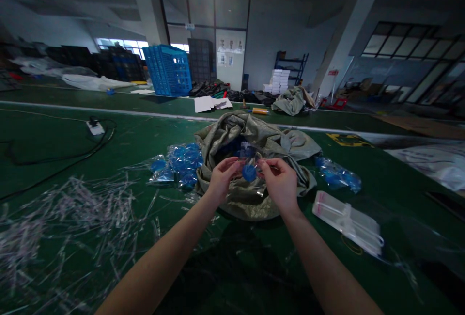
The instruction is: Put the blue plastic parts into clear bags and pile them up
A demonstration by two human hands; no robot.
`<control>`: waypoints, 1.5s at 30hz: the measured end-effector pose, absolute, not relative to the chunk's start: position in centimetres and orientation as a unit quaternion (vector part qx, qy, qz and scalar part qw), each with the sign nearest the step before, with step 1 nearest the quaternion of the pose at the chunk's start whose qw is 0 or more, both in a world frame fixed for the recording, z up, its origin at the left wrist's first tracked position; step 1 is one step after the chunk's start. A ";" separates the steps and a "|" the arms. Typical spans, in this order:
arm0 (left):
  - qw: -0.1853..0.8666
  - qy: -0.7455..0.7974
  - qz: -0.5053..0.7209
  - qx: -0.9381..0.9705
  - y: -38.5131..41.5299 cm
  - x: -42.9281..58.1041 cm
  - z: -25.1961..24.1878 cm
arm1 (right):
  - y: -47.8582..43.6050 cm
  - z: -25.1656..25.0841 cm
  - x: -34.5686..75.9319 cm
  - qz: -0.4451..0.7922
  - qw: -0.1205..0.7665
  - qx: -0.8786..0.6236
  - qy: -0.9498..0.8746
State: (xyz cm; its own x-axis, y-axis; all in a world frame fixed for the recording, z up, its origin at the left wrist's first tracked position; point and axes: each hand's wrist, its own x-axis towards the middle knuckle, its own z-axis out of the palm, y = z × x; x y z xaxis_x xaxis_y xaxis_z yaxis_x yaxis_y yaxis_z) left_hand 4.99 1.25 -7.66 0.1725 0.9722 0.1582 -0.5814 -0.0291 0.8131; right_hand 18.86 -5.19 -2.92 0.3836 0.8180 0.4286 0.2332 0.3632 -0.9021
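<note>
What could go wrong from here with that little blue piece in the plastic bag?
The small blue piece in its clear plastic bag, pinched between the left hand and right hand, could slip and get lost in the folds of the gray-green sack below. The loose clear plastic strips on the green table might also get mixed in with the bagged blue pieces nearby.

A long green table [43, 135] is holding a big gray sack [225, 133], blue things in clear bags [178, 165], and piles of plastic strips [72, 208].
</note>
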 end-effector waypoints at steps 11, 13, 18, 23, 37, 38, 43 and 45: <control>0.506 0.280 0.610 0.542 1.9 3.6 -6.5 | -4.9 -2.9 19.5 0.195 0.587 -0.503 -0.604; 0.471 0.275 0.616 0.568 1.9 3.3 -6.2 | -4.6 -3.0 20.1 0.184 0.545 -0.497 -0.649; 0.402 0.296 0.640 0.584 1.9 3.1 -6.1 | -3.4 -3.9 21.1 0.190 0.548 -0.481 -0.657; 0.384 0.304 0.621 0.612 1.3 3.5 -6.2 | -2.9 -4.7 20.9 0.179 0.559 -0.454 -0.670; 0.501 0.272 0.655 0.496 1.1 4.0 -6.2 | -2.5 -5.2 20.8 0.334 0.599 -0.459 -0.564; 0.494 0.275 0.658 0.498 1.1 4.0 -6.2 | -2.5 -5.4 20.7 0.351 0.596 -0.456 -0.560; 0.462 0.304 0.667 0.499 1.6 3.6 -6.2 | -2.5 -6.8 20.7 0.427 0.455 -0.475 -0.620; 0.459 0.305 0.669 0.498 1.9 3.4 -6.2 | -2.5 -7.4 20.7 0.457 0.383 -0.480 -0.644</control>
